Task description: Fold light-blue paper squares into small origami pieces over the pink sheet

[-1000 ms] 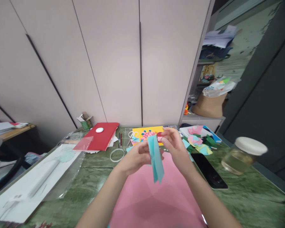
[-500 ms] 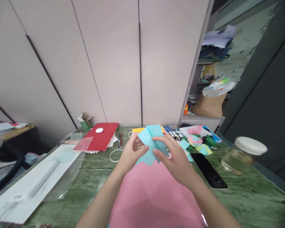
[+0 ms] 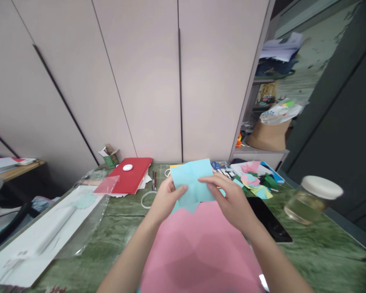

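One lidded clear jar [image 3: 311, 201], round and smooth, is holding pale liquid near one flat black phone [image 3: 270, 219], while one small cardboard box [image 3: 109, 158] is standing open, its inside too small to read. The left hand [image 3: 166, 198] is pinching one creased, light-blue paper [image 3: 191, 175] above one smooth pink sheet [image 3: 201, 252]; the right hand [image 3: 230, 199] is half-curling, its index finger touching the paper's face, though whether it is gripping cannot be told.
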The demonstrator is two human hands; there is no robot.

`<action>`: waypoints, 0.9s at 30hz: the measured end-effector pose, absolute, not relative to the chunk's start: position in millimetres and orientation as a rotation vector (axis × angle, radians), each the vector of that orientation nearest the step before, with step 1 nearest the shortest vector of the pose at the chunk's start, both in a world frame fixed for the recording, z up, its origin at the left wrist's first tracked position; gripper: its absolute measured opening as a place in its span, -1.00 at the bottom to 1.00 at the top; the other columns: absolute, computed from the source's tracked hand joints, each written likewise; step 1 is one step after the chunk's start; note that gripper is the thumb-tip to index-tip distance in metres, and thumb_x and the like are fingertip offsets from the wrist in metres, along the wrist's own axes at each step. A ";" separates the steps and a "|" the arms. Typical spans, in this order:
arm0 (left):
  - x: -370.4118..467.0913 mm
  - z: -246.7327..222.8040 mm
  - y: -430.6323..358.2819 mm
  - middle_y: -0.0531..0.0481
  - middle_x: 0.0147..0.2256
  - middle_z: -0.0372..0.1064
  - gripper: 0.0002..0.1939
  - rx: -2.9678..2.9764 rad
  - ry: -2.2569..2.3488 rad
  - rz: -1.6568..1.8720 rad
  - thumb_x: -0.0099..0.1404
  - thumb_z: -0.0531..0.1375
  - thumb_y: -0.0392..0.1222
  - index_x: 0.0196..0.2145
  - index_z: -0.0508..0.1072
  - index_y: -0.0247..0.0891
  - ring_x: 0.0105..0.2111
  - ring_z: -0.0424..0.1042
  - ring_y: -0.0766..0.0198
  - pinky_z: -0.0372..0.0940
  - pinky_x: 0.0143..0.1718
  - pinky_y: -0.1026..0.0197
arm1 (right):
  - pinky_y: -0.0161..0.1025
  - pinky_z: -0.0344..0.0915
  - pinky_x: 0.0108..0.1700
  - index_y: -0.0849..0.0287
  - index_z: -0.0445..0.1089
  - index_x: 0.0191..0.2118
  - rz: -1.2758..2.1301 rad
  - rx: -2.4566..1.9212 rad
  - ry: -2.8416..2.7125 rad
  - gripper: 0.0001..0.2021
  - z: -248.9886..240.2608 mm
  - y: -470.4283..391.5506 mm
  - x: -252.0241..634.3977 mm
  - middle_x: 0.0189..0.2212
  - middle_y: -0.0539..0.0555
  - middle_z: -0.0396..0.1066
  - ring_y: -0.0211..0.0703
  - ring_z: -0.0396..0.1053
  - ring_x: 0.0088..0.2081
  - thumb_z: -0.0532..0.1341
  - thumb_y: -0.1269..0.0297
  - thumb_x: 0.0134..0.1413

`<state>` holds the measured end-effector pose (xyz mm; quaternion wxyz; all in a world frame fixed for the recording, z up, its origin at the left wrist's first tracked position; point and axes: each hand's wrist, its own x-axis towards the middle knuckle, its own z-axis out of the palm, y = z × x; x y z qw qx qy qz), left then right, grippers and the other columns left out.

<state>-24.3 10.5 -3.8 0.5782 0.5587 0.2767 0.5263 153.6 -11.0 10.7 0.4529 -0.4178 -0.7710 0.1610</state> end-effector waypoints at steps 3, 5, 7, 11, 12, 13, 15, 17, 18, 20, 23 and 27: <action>-25.7 -3.1 11.2 -0.14 -0.12 0.41 -0.65 1.278 0.654 1.239 0.15 0.19 -0.25 -0.07 0.32 -0.27 -0.23 0.43 0.15 0.29 -0.32 0.23 | -0.19 0.21 -0.20 0.04 0.39 -0.16 0.425 -0.995 -1.904 -0.69 13.9 -8.8 162.5 -0.23 0.08 0.35 -0.12 0.29 -0.18 -0.08 0.41 0.21; -26.2 -1.9 11.3 -0.14 -0.15 0.43 -0.67 1.239 0.653 1.246 0.13 0.20 -0.26 -0.11 0.34 -0.28 -0.26 0.44 0.16 0.28 -0.37 0.26 | -0.20 0.21 -0.18 0.04 0.40 -0.16 0.437 -0.965 -1.943 -0.65 15.5 -7.1 168.4 -0.19 0.08 0.33 -0.13 0.28 -0.14 -0.09 0.46 0.19; -26.4 -0.3 10.8 -0.13 -0.17 0.44 -0.67 1.199 0.642 1.244 0.12 0.21 -0.27 -0.12 0.35 -0.29 -0.25 0.44 0.16 0.29 -0.36 0.27 | -0.21 0.22 -0.16 0.02 0.41 -0.14 0.459 -0.913 -2.003 -0.60 16.1 -5.2 173.0 -0.15 0.07 0.31 -0.15 0.27 -0.13 -0.10 0.52 0.16; -25.9 2.0 8.5 -0.13 -0.19 0.45 -0.69 1.139 0.622 1.232 0.11 0.21 -0.31 -0.14 0.35 -0.31 -0.23 0.43 0.17 0.30 -0.29 0.25 | -0.25 0.23 -0.20 -0.02 0.43 -0.19 0.462 -0.891 -2.037 -0.57 13.2 -0.8 177.1 -0.16 0.04 0.29 -0.17 0.26 -0.13 -0.04 0.60 0.04; -25.6 2.3 8.1 -0.13 -0.20 0.45 -0.68 1.129 0.621 1.235 0.11 0.21 -0.32 -0.14 0.35 -0.31 -0.24 0.44 0.18 0.31 -0.30 0.25 | -0.27 0.24 -0.23 -0.02 0.44 -0.22 0.456 -0.895 -2.012 -0.57 11.8 0.5 177.2 -0.17 0.03 0.29 -0.17 0.26 -0.13 -0.02 0.62 -0.01; -25.1 2.6 7.9 -0.13 -0.21 0.46 -0.68 1.120 0.623 1.236 0.10 0.22 -0.32 -0.15 0.35 -0.31 -0.25 0.44 0.18 0.31 -0.31 0.26 | -0.28 0.25 -0.26 -0.01 0.45 -0.26 0.458 -0.895 -1.987 -0.58 10.5 1.9 177.3 -0.18 0.03 0.28 -0.17 0.25 -0.13 0.00 0.63 -0.05; -24.0 3.1 7.9 -0.13 -0.24 0.47 -0.68 1.101 0.639 1.237 0.07 0.23 -0.33 -0.16 0.36 -0.33 -0.28 0.45 0.19 0.31 -0.36 0.28 | -0.29 0.25 -0.29 0.00 0.46 -0.32 0.480 -0.879 -1.951 -0.59 8.5 4.4 177.5 -0.19 0.03 0.28 -0.16 0.26 -0.15 0.02 0.65 -0.10; -22.9 3.5 8.4 -0.13 -0.28 0.48 -0.69 1.081 0.659 1.236 0.04 0.25 -0.35 -0.20 0.37 -0.35 -0.32 0.46 0.18 0.30 -0.41 0.30 | -0.29 0.25 -0.30 0.01 0.46 -0.36 0.505 -0.856 -1.944 -0.62 8.1 6.1 178.0 -0.20 0.03 0.28 -0.17 0.27 -0.17 0.03 0.63 -0.10; -22.4 3.5 8.7 -0.13 -0.30 0.48 -0.69 1.071 0.668 1.233 0.02 0.25 -0.35 -0.22 0.38 -0.36 -0.33 0.46 0.18 0.30 -0.42 0.29 | -0.29 0.25 -0.29 0.02 0.47 -0.38 0.509 -0.847 -1.940 -0.64 8.5 6.5 178.2 -0.20 0.03 0.28 -0.17 0.27 -0.18 0.04 0.62 -0.09; -21.5 2.9 8.8 -0.10 -0.34 0.48 -0.70 1.053 0.683 1.215 0.00 0.26 -0.35 -0.25 0.40 -0.36 -0.37 0.47 0.19 0.30 -0.43 0.28 | -0.27 0.25 -0.28 0.04 0.46 -0.39 0.516 -0.843 -1.916 -0.71 9.8 6.4 177.4 -0.20 0.04 0.29 -0.15 0.27 -0.18 0.08 0.57 -0.05; -20.6 0.7 7.9 -0.09 -0.37 0.48 -0.72 1.045 0.709 1.144 0.01 0.25 -0.32 -0.25 0.41 -0.34 -0.42 0.48 0.18 0.32 -0.40 0.23 | -0.26 0.25 -0.25 0.09 0.42 -0.41 0.634 -0.845 -1.806 -0.89 11.0 5.5 172.5 -0.23 0.05 0.31 -0.13 0.29 -0.19 0.16 0.41 0.00; -20.6 -1.1 7.2 -0.17 -0.28 0.47 -0.69 1.123 0.611 0.957 0.04 0.20 -0.31 -0.19 0.42 -0.35 -0.37 0.47 0.14 0.31 -0.31 0.14 | -0.32 0.23 -0.37 0.12 0.28 -0.45 0.893 -0.854 -1.561 -0.89 8.9 6.0 165.8 -0.49 -0.04 0.27 -0.25 0.28 -0.42 0.15 0.26 0.06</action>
